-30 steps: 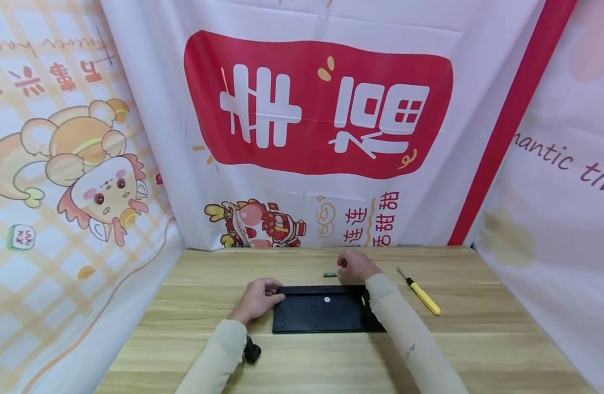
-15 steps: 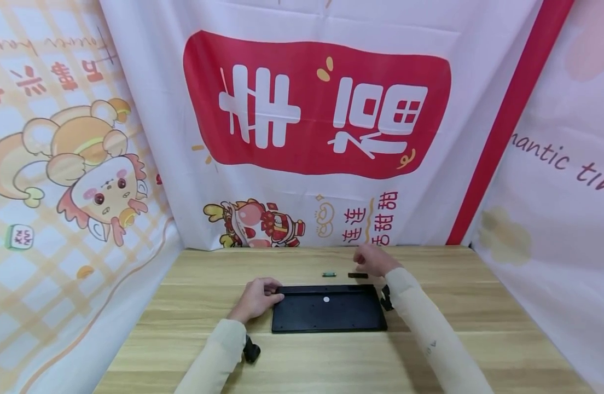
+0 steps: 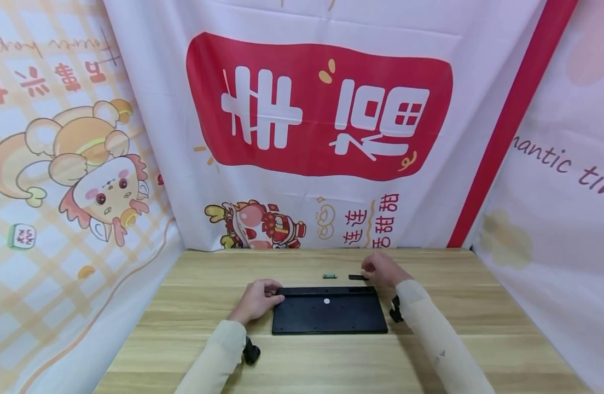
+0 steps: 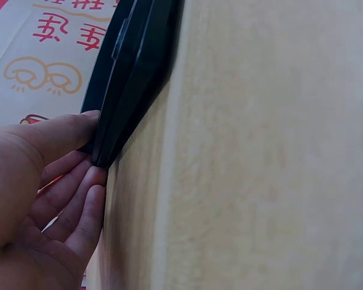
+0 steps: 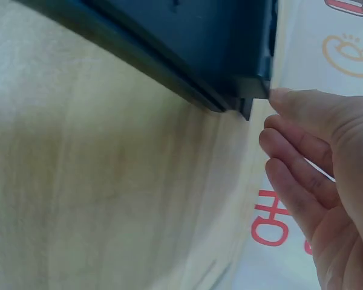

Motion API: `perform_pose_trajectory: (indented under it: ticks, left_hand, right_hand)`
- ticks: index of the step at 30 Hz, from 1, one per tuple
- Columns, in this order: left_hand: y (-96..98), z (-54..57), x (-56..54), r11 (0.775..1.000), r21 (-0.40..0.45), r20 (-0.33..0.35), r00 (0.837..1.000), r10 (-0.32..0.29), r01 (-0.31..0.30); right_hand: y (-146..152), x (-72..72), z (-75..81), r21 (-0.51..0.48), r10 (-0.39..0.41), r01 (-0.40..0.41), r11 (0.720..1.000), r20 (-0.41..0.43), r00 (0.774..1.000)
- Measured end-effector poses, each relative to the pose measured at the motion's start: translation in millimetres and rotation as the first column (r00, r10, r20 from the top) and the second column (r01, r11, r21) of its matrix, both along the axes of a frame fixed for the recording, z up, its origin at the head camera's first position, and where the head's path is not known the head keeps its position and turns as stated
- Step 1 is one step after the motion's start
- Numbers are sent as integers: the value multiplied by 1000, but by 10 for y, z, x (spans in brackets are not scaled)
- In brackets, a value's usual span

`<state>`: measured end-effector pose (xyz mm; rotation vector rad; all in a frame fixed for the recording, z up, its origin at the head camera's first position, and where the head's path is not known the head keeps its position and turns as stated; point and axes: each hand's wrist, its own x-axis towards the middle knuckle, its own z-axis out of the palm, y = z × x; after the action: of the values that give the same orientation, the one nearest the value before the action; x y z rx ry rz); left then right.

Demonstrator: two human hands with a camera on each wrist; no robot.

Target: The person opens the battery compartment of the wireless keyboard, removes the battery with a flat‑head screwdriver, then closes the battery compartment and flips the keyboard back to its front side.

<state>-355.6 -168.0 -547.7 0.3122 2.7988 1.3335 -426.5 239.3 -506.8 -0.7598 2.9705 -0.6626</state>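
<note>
A black keyboard [image 3: 312,317] lies underside up on the table, with a round white sticker and a dark recess near its far right corner. My left hand [image 3: 256,298] grips the far left corner; in the left wrist view the thumb lies on top and the fingers are against the side. A small black cover [image 3: 357,277] rests behind the keyboard. My right hand [image 3: 383,270] is at the cover's right end; in the right wrist view its fingers are loosely bent, with a gap between thumb and fingertips. Left of the cover lies a small green battery [image 3: 329,276].
The wooden table [image 3: 312,364] meets a printed cloth [image 3: 321,109] at the back. Cloth also hangs on the left and right sides. A small black device is strapped to each wrist.
The right hand has moved right from above the keyboard's far edge, uncovering the black cover on the table. The yellow screwdriver seen earlier is now behind the right arm. The left hand stays put.
</note>
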Motion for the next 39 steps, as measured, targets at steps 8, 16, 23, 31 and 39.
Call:
perform_pose_trajectory:
  ticks: [8,16,23,31,39]
  left_hand:
    - [-2,5,5,1000,3,-13,1000,-4,4]
    - [6,-9,26,1000,-8,-12,1000,5,-5]
    - [2,-18,9,1000,1,-17,1000,0,0]
    - [16,-18,8,1000,-14,-26,1000,1,-1]
    - [27,-2,35,1000,-8,-24,1000,9,-9]
  right_hand:
    - [-24,-39,-164,-12,-23,23,1000,35,999]
    - [-66,-45,-157,3,-98,98,995,125,987]
    - [-61,-22,-134,-10,-102,104,995,123,987]
    - [-1,47,-60,-38,-11,15,999,102,995]
    - [-34,177,145,-42,27,-23,999,102,994]
